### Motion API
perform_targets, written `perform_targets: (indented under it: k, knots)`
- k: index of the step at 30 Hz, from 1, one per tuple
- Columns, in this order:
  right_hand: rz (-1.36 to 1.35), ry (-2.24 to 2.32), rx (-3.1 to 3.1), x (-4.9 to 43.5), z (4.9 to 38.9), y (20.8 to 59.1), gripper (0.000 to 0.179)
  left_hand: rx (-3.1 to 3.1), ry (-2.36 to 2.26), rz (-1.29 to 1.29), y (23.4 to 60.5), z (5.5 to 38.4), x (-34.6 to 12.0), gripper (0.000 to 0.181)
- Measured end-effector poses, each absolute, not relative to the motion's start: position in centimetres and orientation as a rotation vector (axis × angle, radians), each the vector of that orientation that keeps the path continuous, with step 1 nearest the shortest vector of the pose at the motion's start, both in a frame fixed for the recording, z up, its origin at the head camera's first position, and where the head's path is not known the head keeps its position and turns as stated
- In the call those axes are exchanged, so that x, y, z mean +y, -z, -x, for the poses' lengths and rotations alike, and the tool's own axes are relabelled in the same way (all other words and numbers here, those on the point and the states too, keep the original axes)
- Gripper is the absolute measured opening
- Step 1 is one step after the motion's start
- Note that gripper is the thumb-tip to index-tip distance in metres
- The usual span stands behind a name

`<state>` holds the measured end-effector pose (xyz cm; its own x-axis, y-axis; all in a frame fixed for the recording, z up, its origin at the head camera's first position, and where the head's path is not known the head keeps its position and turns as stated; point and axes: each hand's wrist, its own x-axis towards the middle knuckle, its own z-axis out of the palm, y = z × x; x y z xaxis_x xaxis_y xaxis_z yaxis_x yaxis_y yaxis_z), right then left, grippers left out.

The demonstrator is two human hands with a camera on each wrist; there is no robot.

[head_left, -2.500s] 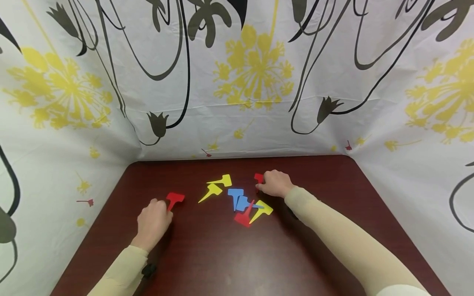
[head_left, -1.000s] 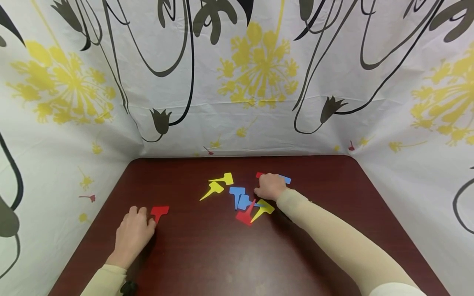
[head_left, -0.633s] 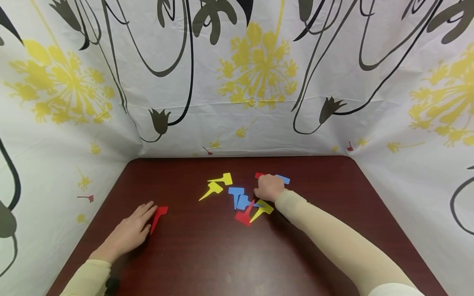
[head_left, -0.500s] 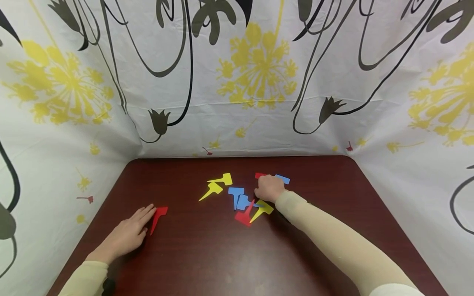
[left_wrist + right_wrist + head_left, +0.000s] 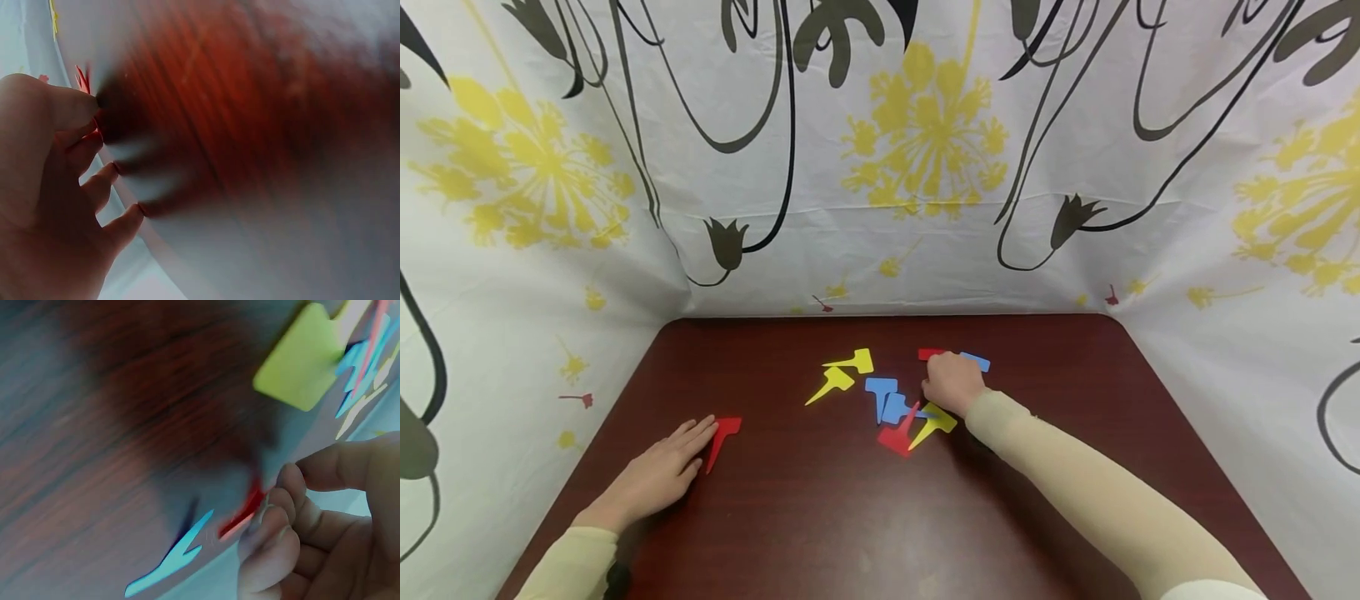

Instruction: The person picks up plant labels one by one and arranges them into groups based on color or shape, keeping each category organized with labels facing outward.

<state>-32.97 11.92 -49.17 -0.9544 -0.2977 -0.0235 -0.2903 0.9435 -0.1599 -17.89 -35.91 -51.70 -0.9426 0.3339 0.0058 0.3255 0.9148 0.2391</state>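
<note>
Near left, the left hand rests its straight fingertips on the table, a red tag beside them; the left wrist view shows the palm lifted. In the middle sits a pile of tags. Farther right, the right hand curls at a second red tag and hides its fingertips; the right wrist view shows them against it, but I cannot tell if they pinch. A blue tag lies just right, two yellow tags left, patterned cloth behind.

In the head view, the far red tag and blue tag are partly hidden by the right hand, the left red tag by the left hand; the bench is cut off below.
</note>
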Motion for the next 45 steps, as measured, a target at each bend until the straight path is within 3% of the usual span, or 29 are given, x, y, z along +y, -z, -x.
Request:
perform_targets:
  k: [11,21,36,45]
  knots:
    - [0.623,0.329,3.169,12.5,32.7,48.9,0.029,3.038,-0.387,-0.526,51.6,18.0,-36.1,0.058]
    - [0.494,0.874,3.027,11.6,32.8,48.2,0.049,3.013,-0.406,-0.532,51.6,18.2,-35.9,0.06]
    - [0.481,1.169,2.798,7.5,30.3,47.3,0.053,3.01,-0.403,-0.53,51.4,18.2,-35.7,0.059]
    - [0.563,1.155,2.74,4.2,28.9,48.4,0.046,3.024,-0.382,-0.536,51.5,18.1,-35.9,0.059]
